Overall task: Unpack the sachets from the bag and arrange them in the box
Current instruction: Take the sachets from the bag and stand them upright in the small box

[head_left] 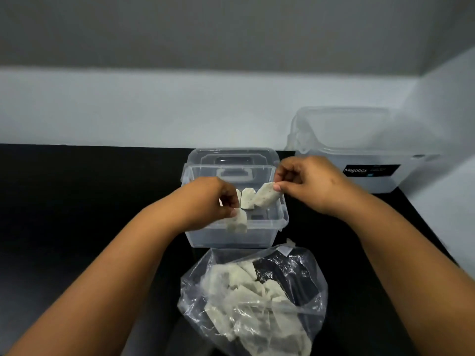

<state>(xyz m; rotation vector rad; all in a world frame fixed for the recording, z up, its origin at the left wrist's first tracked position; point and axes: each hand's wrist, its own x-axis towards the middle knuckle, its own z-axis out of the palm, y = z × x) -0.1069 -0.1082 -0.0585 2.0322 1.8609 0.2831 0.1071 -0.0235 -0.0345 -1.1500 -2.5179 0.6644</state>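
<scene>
Left hand (214,199): over the near-left part of the box, fingers curled, pinching a sachet by its upper edge; sachet hangs below the fingertips.
Left sachet (237,222): pale, flat pouch, dangling just inside the near wall of the box; not yet laid down.
Right hand (308,185): over the right rim of the box, thumb and forefinger closed on one end of a second sachet.
Right sachet (266,197): held tilted, low end pointing down-left into the box, apart from the left sachet.
Box (280,222): clear plastic, open, mid-table, just beyond the bag; hinged lid with handle standing up at the far side.
Sachets in box (248,199): at least one, perhaps two, upright near the middle; exact count cannot be told.
Bag (303,273): thin clear plastic, crumpled, mouth open, nearest the viewer; many sachets (241,291) heaped inside, mostly to its left.
Second container (365,155): larger lidded clear tub, far right against the wall, dark label on its front; not touched.
Table (90,188): dark surface.
Handling, judged: sachets look light and limp, sagging from a two-finger pinch; no strength needed.
Surface, judged: film wrapper likely a little slick; pinch at a sealed end, as both hands do now.
Fragility, judged: contents soft, crushable if squeezed mid-body.
Bag, judged: flimsy, may drag along when a sachet is pulled out.
Progress, judged: early; most of the stock is in the bag.
</scene>
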